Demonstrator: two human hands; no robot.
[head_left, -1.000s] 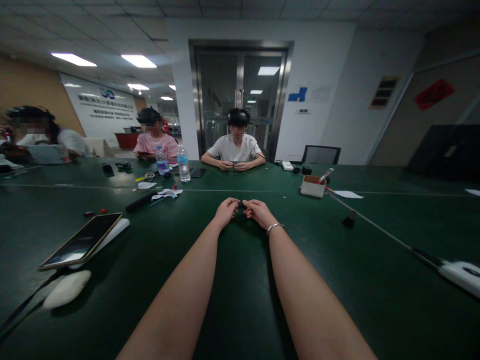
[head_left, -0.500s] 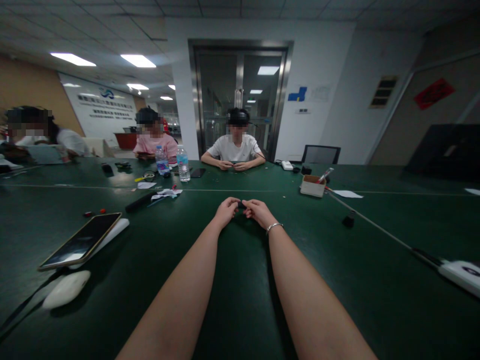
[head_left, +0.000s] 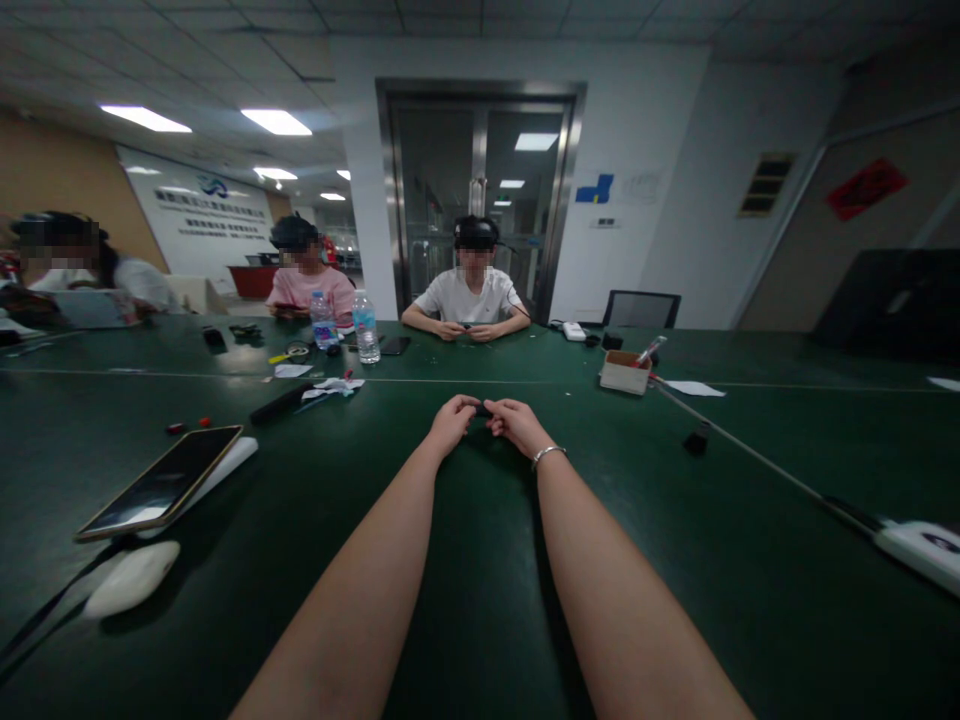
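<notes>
Pinching small dark piece (head_left: 482, 409) between left hand (head_left: 452, 424) and right hand (head_left: 516, 424), with each grip clamped on one side of it. Holding it over green counter (head_left: 480, 570), well apart from phone (head_left: 169, 482) at left and open box (head_left: 624, 379) at right. Can't make out its shape.

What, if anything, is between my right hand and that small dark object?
Nothing visible. Your right hand holds the small dark object directly from one side, your left hand from the other. The silver bracelet sits farther back, clear of it.
</notes>
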